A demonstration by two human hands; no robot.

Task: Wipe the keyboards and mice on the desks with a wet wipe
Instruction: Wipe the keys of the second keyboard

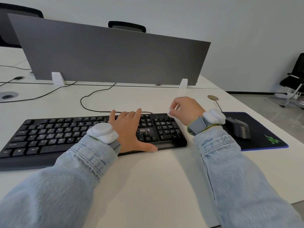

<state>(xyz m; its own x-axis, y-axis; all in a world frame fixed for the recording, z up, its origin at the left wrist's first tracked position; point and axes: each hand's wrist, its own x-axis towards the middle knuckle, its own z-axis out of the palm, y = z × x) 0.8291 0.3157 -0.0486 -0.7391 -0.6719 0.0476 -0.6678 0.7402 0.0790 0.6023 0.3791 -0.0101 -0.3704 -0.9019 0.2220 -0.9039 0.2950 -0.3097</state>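
Note:
A black keyboard (49, 135) with dusty, speckled keys lies across the white desk (148, 175). My left hand (130, 129) rests flat on its right half, fingers straight, thumb at the front edge. My right hand (185, 109) hovers over the number pad's far right corner, pinching a small crumpled white wet wipe (171, 113) between its fingertips. A dark grey mouse (238, 128) sits on a black mouse pad (263, 135) to the right, just behind my right wrist.
A grey divider panel (107, 55) stands along the back of the desk. The keyboard cable (92, 102) loops behind the keyboard. A cable grommet (7, 96) is at the left. A brass disc (213, 97) lies near the right edge. An office chair (294, 79) stands on the floor at right.

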